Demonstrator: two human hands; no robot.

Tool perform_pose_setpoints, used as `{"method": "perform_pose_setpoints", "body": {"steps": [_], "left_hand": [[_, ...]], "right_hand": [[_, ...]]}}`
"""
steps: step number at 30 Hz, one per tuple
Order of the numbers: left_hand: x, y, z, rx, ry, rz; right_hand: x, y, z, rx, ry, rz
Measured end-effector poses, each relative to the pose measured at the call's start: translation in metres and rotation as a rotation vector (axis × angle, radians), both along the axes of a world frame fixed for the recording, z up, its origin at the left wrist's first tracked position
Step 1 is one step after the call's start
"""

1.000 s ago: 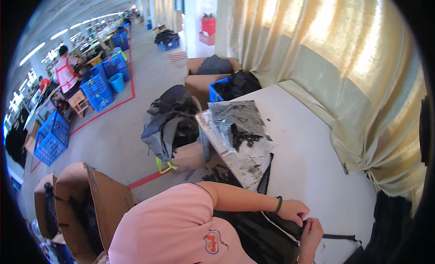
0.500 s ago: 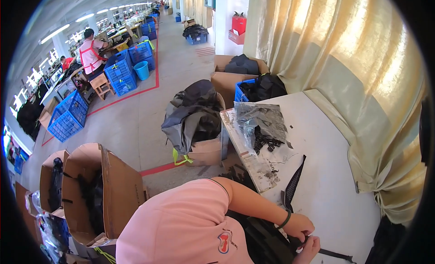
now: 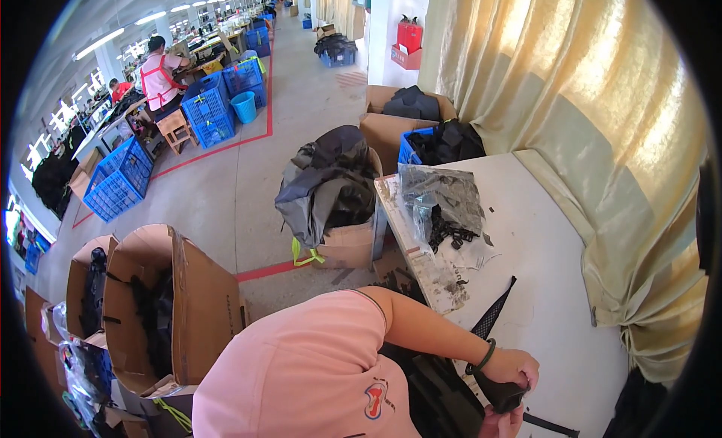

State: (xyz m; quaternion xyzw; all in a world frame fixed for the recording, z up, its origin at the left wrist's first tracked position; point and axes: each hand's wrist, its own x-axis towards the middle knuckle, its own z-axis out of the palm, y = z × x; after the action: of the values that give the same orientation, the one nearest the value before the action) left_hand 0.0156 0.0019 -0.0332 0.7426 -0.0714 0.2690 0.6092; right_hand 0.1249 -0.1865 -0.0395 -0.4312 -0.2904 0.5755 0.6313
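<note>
My left hand [image 3: 514,365], with a dark green band at the wrist, is closed on a black fabric piece [image 3: 502,396] at the near end of the white table [image 3: 541,242]. Only a sliver of my right hand [image 3: 498,424] shows at the picture's lower edge, right under that piece and touching it; its fingers are hidden. A black mesh strap [image 3: 492,311] lies on the table just beyond my left wrist. More black fabric [image 3: 440,393] hangs between my pink shirt and the table edge.
A clear plastic bag with small black parts [image 3: 440,205] lies farther along the table, with a beige curtain [image 3: 602,137] behind. Cardboard boxes of black bags [image 3: 335,205] [image 3: 150,310] stand on the floor. Blue crates [image 3: 120,178] and a person in a pink top [image 3: 159,73] are far left.
The view has swung and more floor and boxes show at left. My hands have slid toward the picture's lower edge, still on the black fabric; the right one is now mostly cut off.
</note>
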Motion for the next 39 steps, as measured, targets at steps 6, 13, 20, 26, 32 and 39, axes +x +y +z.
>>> {"method": "perform_pose_setpoints", "body": {"steps": [6,13,20,26,32,39], "left_hand": [[0.0,0.006,0.003,0.132,-0.08,0.001],[-0.008,0.019,0.007,0.136,0.364,-0.049],[-0.002,0.009,0.017,0.057,0.6,-0.094],[-0.013,0.005,0.016,-0.059,0.655,-0.185],[-0.071,0.045,-0.017,0.358,0.664,-0.347],[-0.112,0.03,-0.065,0.583,0.801,0.054]], "right_hand": [[-0.033,0.012,0.027,-0.018,-0.165,-0.331],[-0.01,0.032,0.013,0.003,-0.823,-0.66],[-0.01,0.016,0.04,0.011,-0.707,-0.582],[0.001,0.009,0.038,-0.163,-0.715,-0.369],[0.051,-0.056,0.056,-0.393,-0.677,-0.273],[0.002,-0.031,0.026,-0.455,-1.582,-0.282]]}}
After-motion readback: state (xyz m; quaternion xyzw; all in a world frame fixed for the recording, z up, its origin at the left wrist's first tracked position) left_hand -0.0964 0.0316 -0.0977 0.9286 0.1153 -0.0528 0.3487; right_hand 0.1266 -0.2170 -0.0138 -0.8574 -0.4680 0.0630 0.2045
